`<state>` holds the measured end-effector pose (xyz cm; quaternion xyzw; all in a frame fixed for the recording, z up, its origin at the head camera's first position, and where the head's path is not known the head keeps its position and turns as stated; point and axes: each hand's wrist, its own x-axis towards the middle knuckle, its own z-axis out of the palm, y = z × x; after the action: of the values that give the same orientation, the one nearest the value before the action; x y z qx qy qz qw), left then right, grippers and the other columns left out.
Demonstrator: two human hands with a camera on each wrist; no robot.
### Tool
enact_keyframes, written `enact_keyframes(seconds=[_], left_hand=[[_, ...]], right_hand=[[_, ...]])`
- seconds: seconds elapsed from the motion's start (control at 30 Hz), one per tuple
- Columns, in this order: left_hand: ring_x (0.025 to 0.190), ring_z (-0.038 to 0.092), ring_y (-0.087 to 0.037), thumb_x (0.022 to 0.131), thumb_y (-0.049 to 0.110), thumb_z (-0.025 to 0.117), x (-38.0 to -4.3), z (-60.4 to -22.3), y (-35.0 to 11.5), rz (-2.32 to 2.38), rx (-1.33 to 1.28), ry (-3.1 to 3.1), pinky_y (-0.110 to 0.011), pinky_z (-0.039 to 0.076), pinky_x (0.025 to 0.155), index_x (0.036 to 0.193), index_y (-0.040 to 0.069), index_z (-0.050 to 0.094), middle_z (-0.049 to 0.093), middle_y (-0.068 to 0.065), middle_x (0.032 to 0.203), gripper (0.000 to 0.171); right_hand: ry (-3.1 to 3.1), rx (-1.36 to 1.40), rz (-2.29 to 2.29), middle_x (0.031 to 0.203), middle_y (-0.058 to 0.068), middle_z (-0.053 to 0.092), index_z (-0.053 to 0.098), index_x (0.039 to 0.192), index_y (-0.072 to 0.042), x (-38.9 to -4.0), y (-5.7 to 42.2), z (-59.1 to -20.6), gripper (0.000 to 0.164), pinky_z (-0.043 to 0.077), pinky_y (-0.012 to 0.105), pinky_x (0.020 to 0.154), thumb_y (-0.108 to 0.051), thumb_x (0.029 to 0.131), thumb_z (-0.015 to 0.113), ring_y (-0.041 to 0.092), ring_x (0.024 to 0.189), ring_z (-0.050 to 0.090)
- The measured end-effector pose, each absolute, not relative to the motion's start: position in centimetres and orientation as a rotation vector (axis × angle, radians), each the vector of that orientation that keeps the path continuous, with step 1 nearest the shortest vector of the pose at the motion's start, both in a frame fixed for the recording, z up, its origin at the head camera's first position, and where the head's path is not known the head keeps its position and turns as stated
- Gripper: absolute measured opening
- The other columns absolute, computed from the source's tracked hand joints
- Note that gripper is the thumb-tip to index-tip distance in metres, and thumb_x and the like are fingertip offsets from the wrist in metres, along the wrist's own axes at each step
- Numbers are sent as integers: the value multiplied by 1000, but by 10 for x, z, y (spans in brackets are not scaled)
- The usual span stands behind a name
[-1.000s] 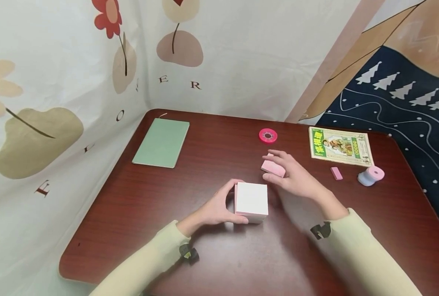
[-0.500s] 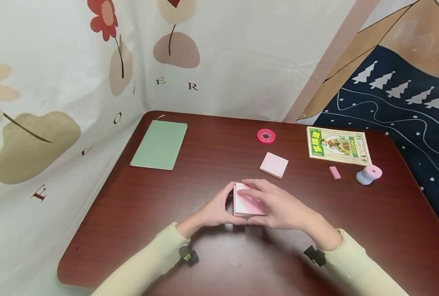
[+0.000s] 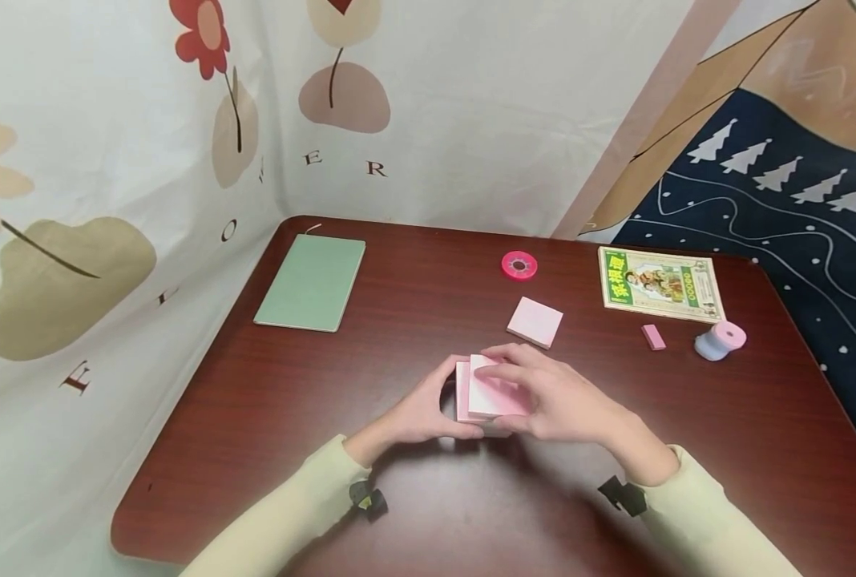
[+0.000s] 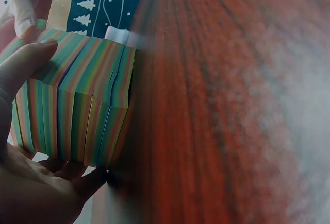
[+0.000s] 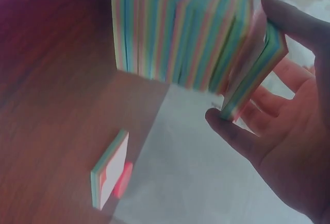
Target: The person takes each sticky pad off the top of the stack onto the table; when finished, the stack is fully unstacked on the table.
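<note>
A block of stacked sticky note pads [image 4: 95, 98], striped along its edges in several colours, stands on the table in front of me. My left hand [image 3: 425, 410] holds this stack from the left, thumb on the near side and fingers round the far side. With thumb and fingers my right hand [image 3: 565, 398] grips the top pad [image 5: 253, 77], which has a pale pink face. That pad sits offset to the right, and the right wrist view shows it angled away from the stack. Beyond the hands, a separate pink sticky note pad [image 3: 535, 322] lies flat.
A green notebook [image 3: 311, 282] lies at the back left of the brown table [image 3: 428, 272]. Behind the loose pad is a bright pink ring [image 3: 519, 265]. To the right are an illustrated booklet [image 3: 660, 282], a small pink block [image 3: 653, 336] and a pink-and-blue spool-shaped thing [image 3: 720, 340].
My right hand has left the loose pad on the table, come back to the stack and taken hold of its top pad. That pad has shifted right; my left hand has kept its hold.
</note>
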<state>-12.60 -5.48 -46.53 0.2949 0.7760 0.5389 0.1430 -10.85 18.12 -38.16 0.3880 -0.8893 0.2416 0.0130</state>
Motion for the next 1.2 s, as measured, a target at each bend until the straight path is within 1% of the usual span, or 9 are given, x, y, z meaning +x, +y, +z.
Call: enact_keyframes(seconds=[0.17,0.3,0.43,0.53,0.67,0.73,0.87,1.0,1.2], left_hand=[[116,50,-12,66,24,92,-125,-465,-55,1560,826,2231,-39,38,103,136,18,42,56,7,123,86],[117,50,-15,66,17,92,-123,-460,-54,1570,809,2227,-43,37,104,135,15,43,56,3,123,85],[118,50,-25,67,9,89,-116,-442,-53,1586,799,2212,-51,34,105,135,6,43,56,-6,123,83],[118,50,-30,67,6,88,-114,-437,-53,1597,802,2195,-54,33,105,134,2,42,56,-10,123,82],[120,49,-25,67,9,90,-120,-453,-53,1586,812,2197,-50,34,106,136,8,42,56,-6,125,85],[120,49,-21,66,13,91,-123,-461,-54,1578,816,2201,-47,34,106,137,12,41,55,-2,125,86],[119,49,-15,66,21,92,-126,-466,-55,1564,820,2215,-43,35,106,136,17,41,55,3,125,87],[118,49,-14,66,25,92,-126,-466,-55,1550,821,2232,-42,35,106,137,19,41,55,4,124,87],[118,49,-12,67,25,91,-125,-465,-55,1536,805,2241,-40,35,105,137,20,41,55,7,124,86]], right_hand=[[-2860,1056,800,139,0,51,63,130,-20,-116,206,-373,61,45,46,97,-40,76,83,22,127,46],[-2947,846,804,140,4,50,61,133,-20,-129,234,-370,64,42,53,96,-43,77,82,28,126,47],[-3010,649,788,137,11,51,62,131,-16,-143,266,-385,61,39,56,95,-38,77,83,33,124,48],[-3072,539,726,134,15,52,62,130,-11,-151,286,-401,60,32,61,98,-34,78,83,34,123,47],[-3128,483,648,130,19,53,61,130,-5,-153,304,-420,63,33,63,97,-33,78,83,37,119,48],[-3137,483,640,129,20,52,60,130,-4,-152,308,-428,64,39,61,95,-33,77,83,39,118,48],[-3135,471,628,130,20,51,61,129,-4,-151,310,-438,64,42,61,93,-35,77,82,39,119,47],[-3138,448,592,131,19,50,59,131,-4,-150,307,-441,66,43,61,91,-34,77,82,38,119,46],[-3167,432,542,133,21,49,56,135,-4,-148,304,-439,67,43,64,88,-33,79,80,39,120,46]])
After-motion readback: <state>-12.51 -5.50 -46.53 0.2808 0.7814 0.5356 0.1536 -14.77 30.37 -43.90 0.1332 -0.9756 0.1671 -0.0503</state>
